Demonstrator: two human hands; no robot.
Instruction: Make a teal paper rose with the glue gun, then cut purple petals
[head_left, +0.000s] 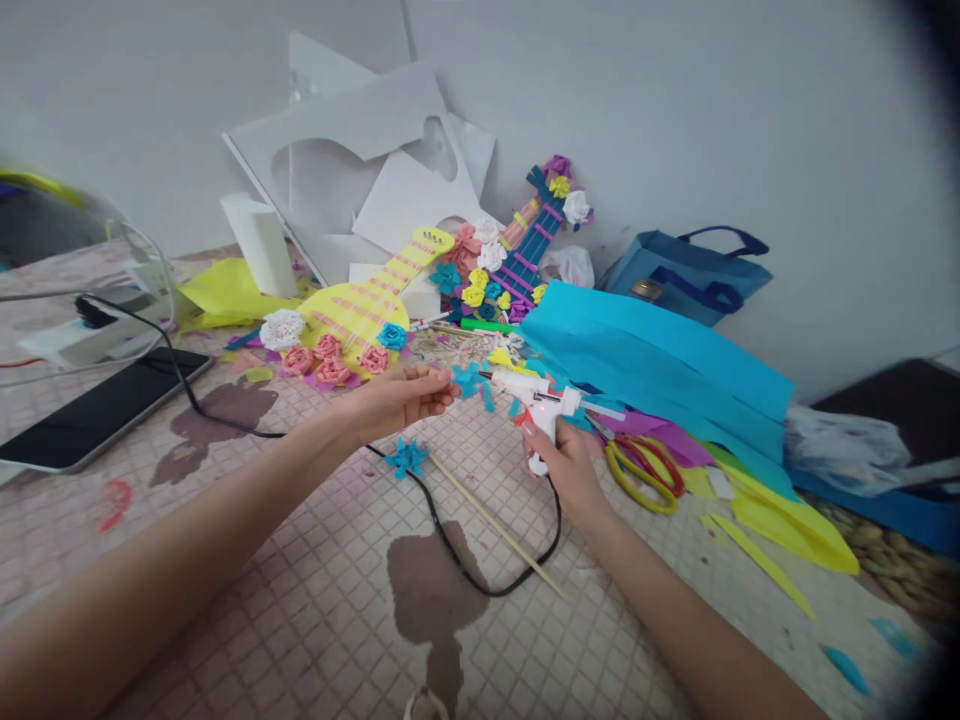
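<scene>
A white hot glue gun (541, 402) with a small red light is gripped in my right hand (574, 465), its nozzle pointing left and a clear glue stick out of its back. My left hand (412, 398) pinches a small blue paper flower (468, 378) right at the nozzle; whether the tip touches it, I cannot tell. Below my left hand another blue paper flower (407, 457) lies on the table. Beside it a thin wooden stick (499, 525) lies slantwise, crossing the gun's black cord (450, 545).
Behind stand a yellow guitar cutout (360, 310) with paper roses and a dark blue one (531, 245). To the right lie blue crepe paper (660, 370), scissors (645, 475) and yellow scraps (795, 515). A tablet (105, 410) and a power strip (90, 330) are at left.
</scene>
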